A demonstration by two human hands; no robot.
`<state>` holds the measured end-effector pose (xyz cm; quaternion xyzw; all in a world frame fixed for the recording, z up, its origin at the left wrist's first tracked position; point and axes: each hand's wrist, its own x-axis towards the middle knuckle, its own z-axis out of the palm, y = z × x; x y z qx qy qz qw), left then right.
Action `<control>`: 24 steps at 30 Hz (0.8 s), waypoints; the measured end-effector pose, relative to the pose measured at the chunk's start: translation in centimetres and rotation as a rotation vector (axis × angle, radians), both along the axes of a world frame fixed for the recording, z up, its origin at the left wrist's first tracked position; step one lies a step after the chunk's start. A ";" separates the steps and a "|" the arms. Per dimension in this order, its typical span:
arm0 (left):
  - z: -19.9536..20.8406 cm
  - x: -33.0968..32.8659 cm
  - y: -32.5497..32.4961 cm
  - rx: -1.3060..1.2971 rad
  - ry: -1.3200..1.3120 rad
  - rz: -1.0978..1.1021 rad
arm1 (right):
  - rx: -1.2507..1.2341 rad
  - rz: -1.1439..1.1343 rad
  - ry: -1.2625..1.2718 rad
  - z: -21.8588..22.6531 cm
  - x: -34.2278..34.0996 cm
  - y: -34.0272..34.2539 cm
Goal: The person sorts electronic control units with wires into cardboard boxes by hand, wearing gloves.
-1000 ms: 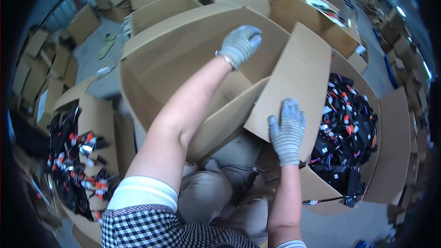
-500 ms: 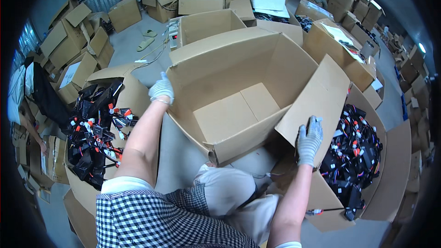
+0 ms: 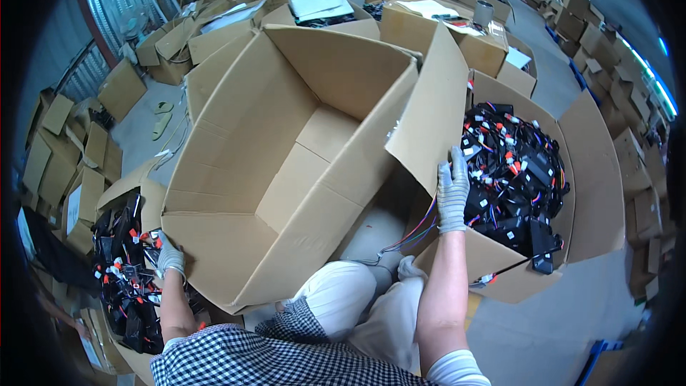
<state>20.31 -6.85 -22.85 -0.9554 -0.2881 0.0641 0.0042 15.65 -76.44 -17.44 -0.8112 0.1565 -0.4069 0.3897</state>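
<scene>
Warehouse floor: empty carton (image 3: 300, 164) between left hand (image 3: 170, 261), right hand (image 3: 453, 189), seemingly gripped.

Matt cardboard box (image 3: 286, 171), knit-gloved hands

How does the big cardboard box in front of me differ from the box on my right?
The big cardboard box is empty and tipped, its opening facing the camera; the right box is upright and heaped with black parts and coloured wires. The gloved left hand touches the big box's lower corner, while the right hand reaches over the right box's rim. Both are plain brown cardboard with open flaps.
</scene>
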 end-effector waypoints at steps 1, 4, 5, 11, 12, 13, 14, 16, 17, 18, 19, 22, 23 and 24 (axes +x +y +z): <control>0.5 -0.3 -0.7 0.013 -0.028 -0.026 | 0.002 0.025 -0.020 0.5 -0.4 -0.1; 0.3 -0.3 -1.1 0.076 -0.048 -0.044 | -0.309 -0.009 -0.005 0.1 -0.4 -0.5; 0.1 -0.4 -0.9 0.092 -0.043 -0.050 | -0.466 0.022 0.027 0.3 -0.3 -0.4; -1.7 -1.6 0.1 0.094 -0.112 -0.038 | -0.502 0.000 0.279 1.1 0.0 0.4; -2.2 -2.0 0.3 0.098 -0.103 -0.056 | -0.530 0.002 0.297 1.1 0.0 0.2; -2.7 -2.6 0.8 0.063 -0.176 -0.088 | -0.558 0.009 0.314 1.2 0.1 0.2; -2.7 -2.8 0.1 0.021 -0.247 -0.124 | -0.568 -0.004 0.386 1.7 0.1 0.4; -3.6 -5.4 0.3 0.050 -0.333 -0.156 | -0.568 -0.004 0.390 1.6 0.6 0.5; -4.3 -6.5 0.5 0.127 -0.340 -0.135 | -0.573 0.006 0.384 1.5 0.7 0.8; -5.2 -7.6 0.5 0.278 -0.425 -0.212 | -0.590 -0.017 0.400 1.4 0.8 1.0; -4.0 -7.5 -1.6 0.271 -0.415 -0.224 | -0.591 -0.025 0.415 1.4 0.6 0.7; 0.0 -7.7 -5.4 0.002 -0.043 0.046 | -0.647 -0.055 0.487 1.5 -0.1 0.3; -1.4 -8.1 -4.3 0.004 -0.051 0.047 | -0.645 -0.056 0.479 1.6 0.1 0.2; -3.4 -8.5 -2.1 0.055 -0.184 -0.051 | -0.646 -0.031 0.495 1.8 0.1 0.5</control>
